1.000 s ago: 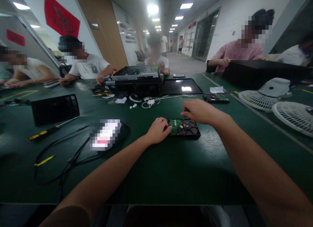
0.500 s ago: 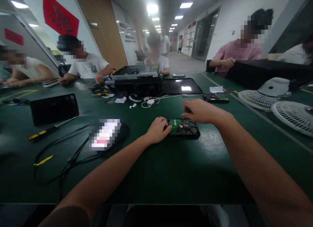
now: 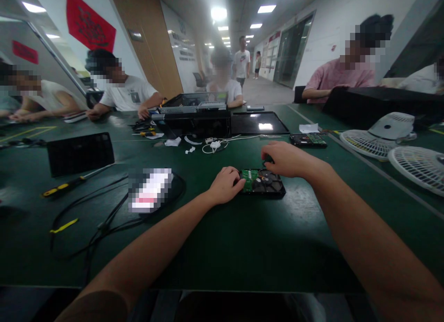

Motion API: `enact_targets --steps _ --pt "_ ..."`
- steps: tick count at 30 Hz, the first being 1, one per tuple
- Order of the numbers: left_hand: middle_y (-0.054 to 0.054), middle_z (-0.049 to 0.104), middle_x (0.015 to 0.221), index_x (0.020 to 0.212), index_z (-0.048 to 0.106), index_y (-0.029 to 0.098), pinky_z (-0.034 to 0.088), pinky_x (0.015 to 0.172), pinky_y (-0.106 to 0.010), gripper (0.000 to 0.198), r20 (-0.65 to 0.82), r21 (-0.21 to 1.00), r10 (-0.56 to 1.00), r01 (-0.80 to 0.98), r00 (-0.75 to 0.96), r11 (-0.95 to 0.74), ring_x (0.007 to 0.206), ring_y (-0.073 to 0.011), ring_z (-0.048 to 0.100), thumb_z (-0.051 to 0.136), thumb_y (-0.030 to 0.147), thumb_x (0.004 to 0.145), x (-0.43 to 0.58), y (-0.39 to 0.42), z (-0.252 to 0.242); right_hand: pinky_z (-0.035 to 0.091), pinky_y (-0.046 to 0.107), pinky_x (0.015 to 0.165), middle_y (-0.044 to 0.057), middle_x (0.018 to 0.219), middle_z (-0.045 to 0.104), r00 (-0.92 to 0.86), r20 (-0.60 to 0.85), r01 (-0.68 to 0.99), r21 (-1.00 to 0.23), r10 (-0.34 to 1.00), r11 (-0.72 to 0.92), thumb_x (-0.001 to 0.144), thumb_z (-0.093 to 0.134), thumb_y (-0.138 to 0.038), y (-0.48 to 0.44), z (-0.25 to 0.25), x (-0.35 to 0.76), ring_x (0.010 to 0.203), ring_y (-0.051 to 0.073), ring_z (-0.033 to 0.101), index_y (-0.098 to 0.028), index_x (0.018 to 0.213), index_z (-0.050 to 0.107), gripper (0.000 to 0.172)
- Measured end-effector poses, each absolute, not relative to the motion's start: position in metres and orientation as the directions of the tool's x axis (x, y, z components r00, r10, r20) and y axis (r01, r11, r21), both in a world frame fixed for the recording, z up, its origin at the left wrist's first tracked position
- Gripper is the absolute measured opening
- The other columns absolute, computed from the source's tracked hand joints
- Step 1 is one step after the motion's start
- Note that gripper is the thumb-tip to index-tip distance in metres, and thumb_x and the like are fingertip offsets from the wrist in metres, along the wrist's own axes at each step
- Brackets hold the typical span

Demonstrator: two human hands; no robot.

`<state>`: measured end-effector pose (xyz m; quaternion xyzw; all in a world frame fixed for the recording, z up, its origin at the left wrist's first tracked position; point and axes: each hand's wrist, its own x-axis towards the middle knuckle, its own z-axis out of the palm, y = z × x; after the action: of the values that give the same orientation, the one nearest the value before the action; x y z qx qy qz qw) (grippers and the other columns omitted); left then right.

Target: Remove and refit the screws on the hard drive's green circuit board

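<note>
A hard drive (image 3: 265,183) lies on the green table (image 3: 243,243) with its green circuit board facing up. My left hand (image 3: 226,185) grips the drive's left end, thumb along the near side and fingers at the far side. Above the drive's far right part, my right hand (image 3: 282,159) is bent down with its fingers closed round something small and dark, which I cannot make out. The fingertips and the lower end of that object are mostly hidden.
Left are a phone (image 3: 151,192), black cables, a screwdriver (image 3: 62,188) and a black screen (image 3: 81,154). Beyond stand an opened computer case (image 3: 194,120) and a flat panel (image 3: 258,123). Another drive (image 3: 308,140) and white fan parts (image 3: 367,137) are right. Several people sit around.
The whole view has shifted slightly. Both hands keep nearly the same place at the drive. In the corridor a standing person shows more fully, and the hand of the person in pink has moved.
</note>
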<state>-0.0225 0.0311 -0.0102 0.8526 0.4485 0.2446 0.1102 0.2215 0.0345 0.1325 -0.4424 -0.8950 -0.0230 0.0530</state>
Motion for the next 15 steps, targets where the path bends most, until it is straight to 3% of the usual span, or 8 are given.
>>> enact_targets --steps 4,8,11,15 --pt "-0.011 0.065 0.122 0.086 0.063 0.021 0.050 0.105 -0.048 0.033 0.303 0.417 0.829 0.717 0.470 -0.559 0.118 -0.0286 0.057 0.054 0.046 0.104 -0.0225 0.0311 -0.0093 0.047 0.034 0.080 0.013 0.106 0.070 -0.653 0.126 0.745 -0.066 0.746 0.663 0.079 0.061 -0.005 0.0325 0.1340 0.2205 0.090 0.023 0.064 -0.015 0.099 0.068 0.024" --pt "-0.011 0.065 0.122 0.086 0.063 0.021 0.050 0.106 -0.048 0.032 0.306 0.418 0.827 0.714 0.472 -0.562 0.118 -0.0284 0.057 0.055 0.046 0.103 -0.0225 0.0299 -0.0075 0.045 0.036 0.079 0.012 0.100 0.072 -0.621 0.146 0.771 -0.066 0.770 0.634 0.087 0.064 -0.016 0.0318 0.1343 0.2194 0.090 0.025 0.066 -0.016 0.100 0.068 0.014" --pt "-0.011 0.065 0.122 0.088 0.064 0.021 0.050 0.105 -0.048 0.031 0.306 0.419 0.824 0.710 0.477 -0.566 0.118 -0.0287 0.057 0.054 0.046 0.104 -0.0228 0.0286 -0.0060 0.045 0.037 0.075 0.013 0.096 0.073 -0.557 0.152 0.821 -0.052 0.817 0.569 0.093 0.062 -0.026 0.0320 0.1337 0.2185 0.087 0.027 0.067 -0.016 0.108 0.067 0.019" --pt "-0.011 0.064 0.122 0.088 0.064 0.021 0.050 0.105 -0.048 0.031 0.303 0.418 0.827 0.713 0.474 -0.562 0.118 -0.0288 0.057 0.054 0.046 0.104 -0.0228 0.0283 -0.0054 0.046 0.036 0.080 0.014 0.105 0.074 -0.597 0.142 0.790 -0.062 0.789 0.609 0.087 0.062 -0.018 0.0309 0.1353 0.2169 0.091 0.026 0.067 -0.015 0.105 0.068 0.018"
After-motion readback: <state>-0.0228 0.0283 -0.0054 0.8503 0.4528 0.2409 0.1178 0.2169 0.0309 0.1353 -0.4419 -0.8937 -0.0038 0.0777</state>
